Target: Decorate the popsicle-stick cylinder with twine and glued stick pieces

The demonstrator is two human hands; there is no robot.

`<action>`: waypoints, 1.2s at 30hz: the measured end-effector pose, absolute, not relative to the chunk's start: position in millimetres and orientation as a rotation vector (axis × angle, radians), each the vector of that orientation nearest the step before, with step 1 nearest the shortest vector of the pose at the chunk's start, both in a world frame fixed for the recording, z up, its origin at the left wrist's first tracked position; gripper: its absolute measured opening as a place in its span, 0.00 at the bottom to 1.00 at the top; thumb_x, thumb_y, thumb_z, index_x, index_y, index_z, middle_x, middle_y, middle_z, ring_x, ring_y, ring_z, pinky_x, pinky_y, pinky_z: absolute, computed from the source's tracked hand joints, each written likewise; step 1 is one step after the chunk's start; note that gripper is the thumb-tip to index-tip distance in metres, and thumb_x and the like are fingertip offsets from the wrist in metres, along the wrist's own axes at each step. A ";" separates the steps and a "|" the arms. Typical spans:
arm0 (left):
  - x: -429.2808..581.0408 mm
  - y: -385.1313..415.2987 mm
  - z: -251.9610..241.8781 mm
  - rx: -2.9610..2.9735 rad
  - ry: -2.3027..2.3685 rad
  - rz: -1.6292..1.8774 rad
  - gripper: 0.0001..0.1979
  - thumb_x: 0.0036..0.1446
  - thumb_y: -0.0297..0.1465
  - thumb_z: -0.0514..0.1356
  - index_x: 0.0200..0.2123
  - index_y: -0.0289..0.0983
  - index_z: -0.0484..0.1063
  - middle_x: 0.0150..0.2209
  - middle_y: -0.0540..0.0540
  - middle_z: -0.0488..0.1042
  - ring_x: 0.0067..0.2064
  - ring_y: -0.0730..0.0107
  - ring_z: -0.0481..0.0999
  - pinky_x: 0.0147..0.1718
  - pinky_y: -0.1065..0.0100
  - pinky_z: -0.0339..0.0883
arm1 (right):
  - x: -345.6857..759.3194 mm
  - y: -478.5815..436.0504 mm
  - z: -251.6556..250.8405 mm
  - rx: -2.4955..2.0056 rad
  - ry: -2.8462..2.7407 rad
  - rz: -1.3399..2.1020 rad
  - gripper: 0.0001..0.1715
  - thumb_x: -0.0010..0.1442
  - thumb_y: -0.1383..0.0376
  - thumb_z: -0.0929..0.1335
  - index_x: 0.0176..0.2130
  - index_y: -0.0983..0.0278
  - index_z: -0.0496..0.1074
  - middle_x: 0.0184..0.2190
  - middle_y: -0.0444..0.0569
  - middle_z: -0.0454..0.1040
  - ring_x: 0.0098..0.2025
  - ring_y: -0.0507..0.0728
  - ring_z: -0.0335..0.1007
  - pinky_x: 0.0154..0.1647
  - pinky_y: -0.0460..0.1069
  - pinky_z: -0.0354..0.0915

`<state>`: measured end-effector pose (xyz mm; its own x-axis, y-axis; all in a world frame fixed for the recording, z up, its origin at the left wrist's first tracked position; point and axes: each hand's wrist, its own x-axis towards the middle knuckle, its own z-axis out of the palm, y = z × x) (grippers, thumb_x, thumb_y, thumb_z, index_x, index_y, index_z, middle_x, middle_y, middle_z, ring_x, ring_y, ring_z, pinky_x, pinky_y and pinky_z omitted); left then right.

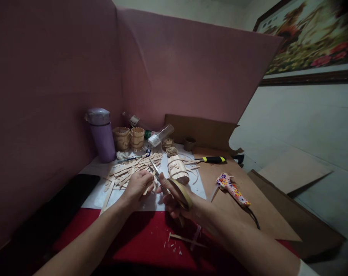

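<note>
My right hand (172, 195) is wrapped round a pair of scissors (154, 167) with large yellowish handle loops, blades pointing up and left. Close beside the blades, my left hand (137, 188) pinches a small pale wooden craft stick (154, 184), partly hidden by the fingers. Many loose craft sticks (130, 170) lie in a heap on white paper just beyond the left hand. Past the right hand, a stick-covered cylinder (176, 167) with twine round it and a small bow lies on its side.
At the back stand a purple tumbler (102, 138), two stick-covered cups (137, 139), plastic bottles (161, 135) and twine balls (172, 151). On the right, cardboard (266, 214) carries a flowered glue gun (233, 188) and a yellow-black handled tool (214, 159). Scraps dot the red cloth (133, 237).
</note>
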<state>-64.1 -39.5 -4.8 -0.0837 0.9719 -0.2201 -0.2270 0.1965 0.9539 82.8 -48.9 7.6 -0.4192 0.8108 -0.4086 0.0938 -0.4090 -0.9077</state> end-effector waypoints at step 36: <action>-84.1 19.0 6.4 1.823 2.144 0.775 0.06 0.49 0.29 0.61 0.23 0.35 0.75 0.30 0.37 0.78 0.37 0.53 0.77 0.32 0.65 0.63 | 127.3 -31.4 -5.1 -0.713 -0.893 2.030 0.39 0.42 0.37 0.74 0.40 0.60 0.61 0.16 0.30 0.52 0.15 0.42 0.38 0.13 0.37 0.38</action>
